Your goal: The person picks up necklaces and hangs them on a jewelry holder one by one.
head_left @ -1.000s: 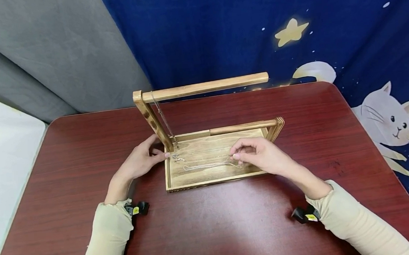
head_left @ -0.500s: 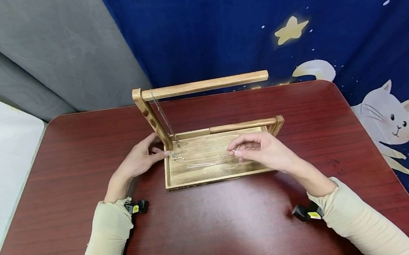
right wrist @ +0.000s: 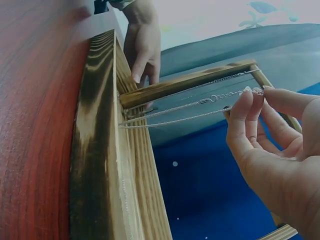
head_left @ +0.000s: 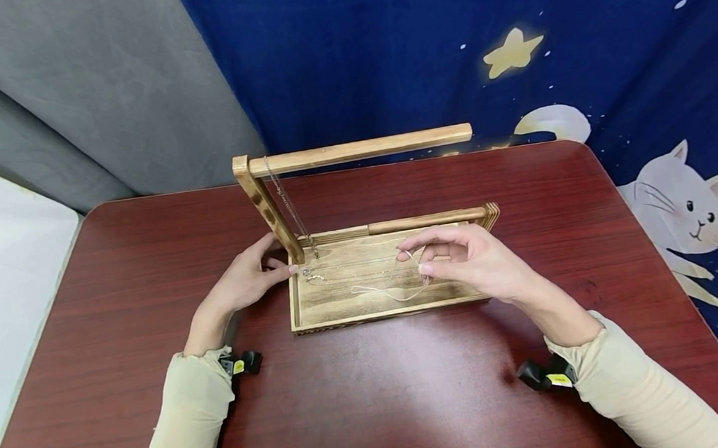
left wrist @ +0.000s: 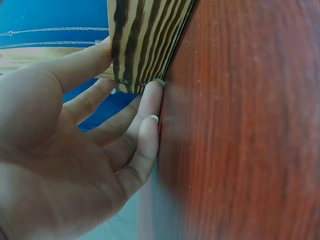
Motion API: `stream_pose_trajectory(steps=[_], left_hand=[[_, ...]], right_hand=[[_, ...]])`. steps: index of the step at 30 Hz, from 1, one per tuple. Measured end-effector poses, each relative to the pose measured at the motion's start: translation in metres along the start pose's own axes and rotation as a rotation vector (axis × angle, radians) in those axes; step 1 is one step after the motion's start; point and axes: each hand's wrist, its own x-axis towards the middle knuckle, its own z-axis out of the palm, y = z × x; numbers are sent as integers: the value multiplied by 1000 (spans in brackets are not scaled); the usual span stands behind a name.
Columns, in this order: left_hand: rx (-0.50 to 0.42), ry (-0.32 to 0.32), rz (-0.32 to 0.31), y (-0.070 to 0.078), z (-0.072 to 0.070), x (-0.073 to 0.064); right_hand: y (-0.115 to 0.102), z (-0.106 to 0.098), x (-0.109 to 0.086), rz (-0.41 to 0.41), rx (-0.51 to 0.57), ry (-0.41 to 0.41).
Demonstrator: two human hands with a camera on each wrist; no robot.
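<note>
A wooden jewelry stand [head_left: 337, 311] with a shallow tray base sits on the table. At its left back corner my left hand [head_left: 245, 283] grips the tray, thumb on one side and fingers behind, as the left wrist view shows around the striped tray end [left wrist: 142, 45]. Above the tray's right half, my right hand [head_left: 472, 263] pinches one end of a thin silver necklace [right wrist: 227, 95] between thumb and fingertips. The rest of that necklace trails down onto the tray floor. Another necklace [head_left: 285, 203] hangs from the left end of the upper bar [head_left: 366, 151].
Further fine chains lie in the tray, with a small pendant [head_left: 307, 273] and a curved piece [head_left: 316, 279] at its left. A lower bar [head_left: 428, 223] runs along the back to a short right post [head_left: 490, 216]. Behind the table [head_left: 372, 392] hang curtains [head_left: 358, 55].
My right hand has lifted slightly and shifted right with the necklace, drawing its far loop rightward across the tray. The left hand stays where it was.
</note>
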Motion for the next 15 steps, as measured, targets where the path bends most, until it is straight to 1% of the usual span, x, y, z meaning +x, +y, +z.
stream_pose_trajectory(steps=[4,8,15], left_hand=[[12,-1,-7,1,-1,0],[21,2,-7,1,-1,0],[16,0,-20,1,-1,0]], right_hand=[[-2,-2,-1,-30,15,18],[-5,-5,-2,-91,25,27],[-17,-9,-4,-165,16,39]])
